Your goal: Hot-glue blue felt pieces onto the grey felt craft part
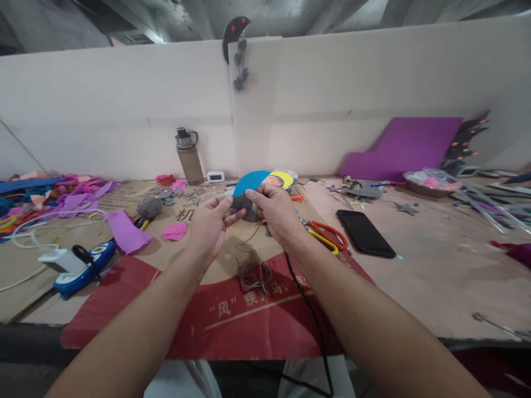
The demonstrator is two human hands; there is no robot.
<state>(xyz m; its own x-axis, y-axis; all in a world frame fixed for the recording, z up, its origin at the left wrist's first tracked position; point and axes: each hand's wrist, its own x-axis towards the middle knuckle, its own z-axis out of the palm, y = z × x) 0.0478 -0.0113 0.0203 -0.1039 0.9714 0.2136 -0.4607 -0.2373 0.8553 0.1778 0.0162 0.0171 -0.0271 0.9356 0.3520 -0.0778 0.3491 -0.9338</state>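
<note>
A pale partition wall stands behind a pinkish worktop, on which lies a brown paper sheet with a red printed band. In the head view, a flat, curved, blue and grey sheet piece is held up above the paper, between the two hands. The left hand grasps its grey lower-left edge between thumb and fingers; the right hand pinches it from the right, thumb on its face near the lower edge of the blue. The blue part extends beyond both grips, away from the person, its long axis seeming to slant from lower left to upper right; neither hand is clearly nearer. A yellow crescent-shaped piece shows just past the right fingers; whether it is held or lies behind, I cannot tell. Scissors with red and yellow handles lie right of the right wrist, near a black phone. A loose coil of thin grey cord rests between the forearms.
</note>
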